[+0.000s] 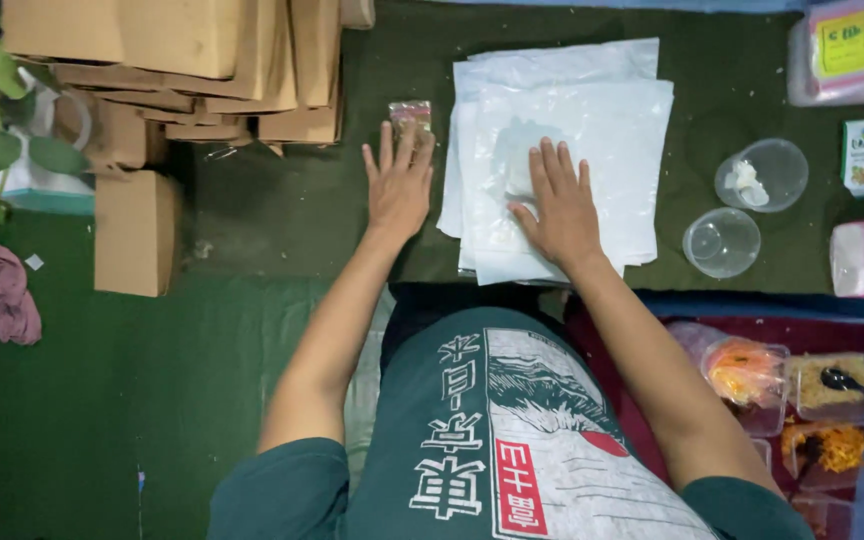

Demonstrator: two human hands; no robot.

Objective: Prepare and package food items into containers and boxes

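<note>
Both hands flat, grips spread, holding nothing.

The right hand (557, 205) presses on a stack of white bags (602, 110) on the green mat (282, 215). The left hand (398, 185) lies just beside it, fingertips touching a small packet (410, 112). Two clear cups (742, 205) stand near the stack; cardboard boxes (182, 70) sit well apart.

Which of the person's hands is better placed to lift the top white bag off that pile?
Probably the right hand: it already lies flat on the pile of white bags. The left hand rests beside it, fingertips at a small packet.
</note>
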